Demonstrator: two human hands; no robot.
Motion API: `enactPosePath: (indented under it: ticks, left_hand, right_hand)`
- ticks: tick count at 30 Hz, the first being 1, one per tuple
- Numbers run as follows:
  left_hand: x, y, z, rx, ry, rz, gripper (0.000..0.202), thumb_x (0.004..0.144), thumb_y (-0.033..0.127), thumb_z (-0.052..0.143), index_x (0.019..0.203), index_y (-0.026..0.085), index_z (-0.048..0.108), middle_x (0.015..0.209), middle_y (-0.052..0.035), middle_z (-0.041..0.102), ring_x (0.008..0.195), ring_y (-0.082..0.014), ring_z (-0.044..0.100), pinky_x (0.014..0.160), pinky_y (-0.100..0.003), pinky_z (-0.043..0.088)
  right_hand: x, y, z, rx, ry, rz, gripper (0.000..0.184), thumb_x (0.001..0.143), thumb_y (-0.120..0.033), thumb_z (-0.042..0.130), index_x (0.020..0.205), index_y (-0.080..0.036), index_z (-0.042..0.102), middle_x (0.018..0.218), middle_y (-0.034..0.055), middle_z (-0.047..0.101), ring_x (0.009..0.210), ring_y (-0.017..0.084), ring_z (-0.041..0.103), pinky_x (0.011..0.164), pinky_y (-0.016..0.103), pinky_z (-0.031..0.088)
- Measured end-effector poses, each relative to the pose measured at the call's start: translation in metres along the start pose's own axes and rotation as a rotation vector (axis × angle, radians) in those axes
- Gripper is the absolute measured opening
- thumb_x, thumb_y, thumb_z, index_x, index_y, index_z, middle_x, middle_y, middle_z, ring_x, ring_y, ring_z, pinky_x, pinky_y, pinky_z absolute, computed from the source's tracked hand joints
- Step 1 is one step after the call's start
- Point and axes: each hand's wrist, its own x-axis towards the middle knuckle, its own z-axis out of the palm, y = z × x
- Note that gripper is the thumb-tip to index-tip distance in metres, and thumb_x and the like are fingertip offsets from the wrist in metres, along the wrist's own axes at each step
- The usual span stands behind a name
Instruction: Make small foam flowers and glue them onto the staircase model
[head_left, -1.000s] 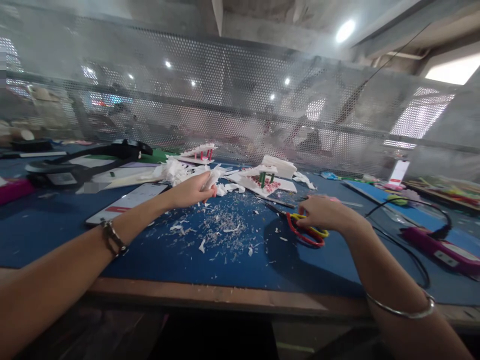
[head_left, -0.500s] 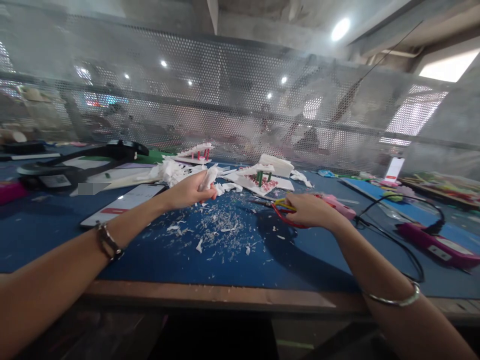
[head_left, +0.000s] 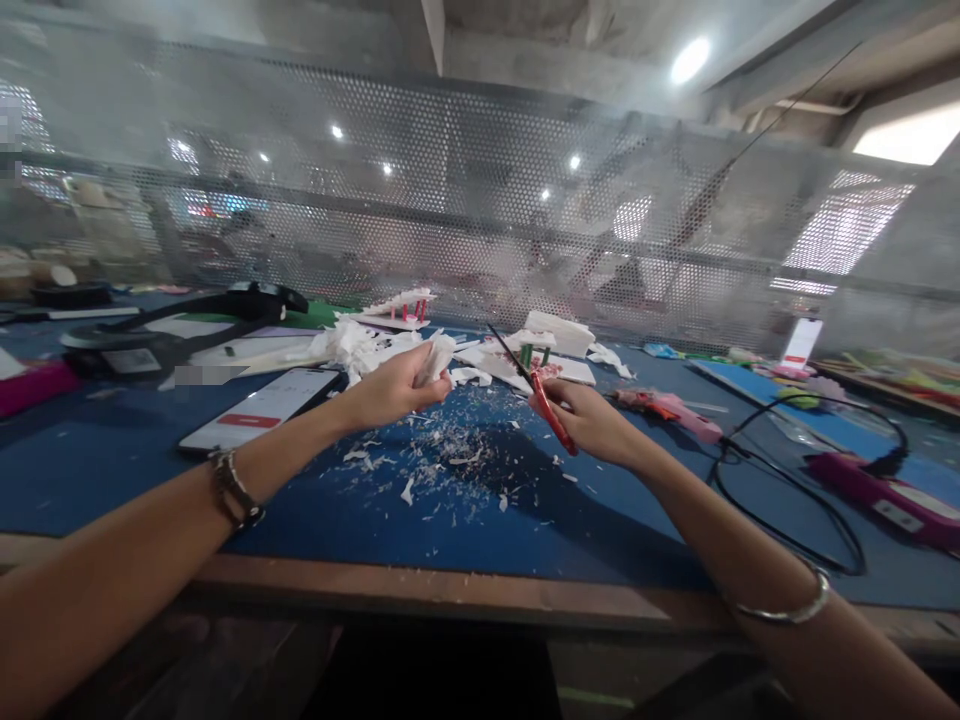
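My left hand (head_left: 386,388) is closed around a crumpled white piece (head_left: 439,355) that looks like paper or thin foam. In my right hand (head_left: 596,422) are scissors (head_left: 553,412) with red handles, their dark blades pointing up and to the left, apart from the white piece. White shavings (head_left: 450,460) lie scattered on the blue mat below both hands. Beyond the left hand is a heap of torn white scraps (head_left: 356,340). Behind the blades stands a small white model with green posts (head_left: 527,354) and reddish bits. Farther back is another white model with red posts (head_left: 409,308).
A phone (head_left: 259,415) lies beside my left forearm, with a black strapped device (head_left: 120,350) behind it. To the right are a pink glue gun (head_left: 690,415), a black cable (head_left: 832,500) and a purple power strip (head_left: 885,500). A perforated metal screen (head_left: 450,200) rises behind.
My right hand has lifted and turned the scissors, so the blades now point upward and nearer the left hand. The left hand still grips the white piece. The view has shifted slightly.
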Motion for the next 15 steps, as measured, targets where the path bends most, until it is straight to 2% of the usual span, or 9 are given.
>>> enactPosePath:
  ticks: [4, 8, 12, 15]
  left_hand:
    - [-0.002, 0.005, 0.001, -0.001, 0.012, 0.037, 0.015, 0.076, 0.029, 0.042, 0.074, 0.017, 0.035, 0.059, 0.0044, 0.035, 0.047, -0.0066, 0.031, 0.046, -0.02, 0.029]
    - [-0.003, 0.01, 0.003, -0.121, -0.046, 0.09, 0.013, 0.077, 0.026, 0.04, 0.071, 0.018, 0.033, 0.058, 0.0046, 0.035, 0.047, -0.0065, 0.031, 0.046, -0.021, 0.03]
    - [-0.003, 0.011, 0.008, -0.203, -0.066, 0.148, 0.011, 0.078, 0.021, 0.037, 0.07, 0.018, 0.03, 0.059, 0.0044, 0.037, 0.048, -0.0063, 0.033, 0.047, -0.021, 0.03]
    - [-0.003, 0.011, 0.012, -0.253, -0.082, 0.15, 0.007, 0.079, 0.019, 0.034, 0.073, 0.018, 0.03, 0.058, 0.0048, 0.035, 0.047, -0.0063, 0.032, 0.047, -0.021, 0.029]
  right_hand:
    - [-0.003, -0.003, 0.0, 0.089, -0.005, -0.046, 0.03, 0.078, -0.044, 0.033, 0.065, -0.018, 0.039, 0.062, 0.0007, 0.044, 0.057, 0.013, 0.041, 0.055, 0.028, 0.035]
    - [-0.009, -0.006, -0.002, 0.143, -0.025, -0.087, 0.037, 0.068, -0.055, 0.044, 0.074, -0.019, 0.039, 0.074, 0.0028, 0.045, 0.069, 0.017, 0.044, 0.063, 0.033, 0.039]
    - [-0.012, -0.01, 0.002, 0.151, -0.06, -0.111, 0.041, 0.065, -0.057, 0.049, 0.077, -0.019, 0.04, 0.079, 0.0046, 0.044, 0.076, 0.02, 0.046, 0.07, 0.038, 0.039]
    - [-0.012, -0.011, 0.005, 0.11, -0.093, -0.159, 0.041, 0.066, -0.056, 0.05, 0.079, -0.018, 0.041, 0.081, 0.005, 0.044, 0.077, 0.02, 0.045, 0.07, 0.037, 0.039]
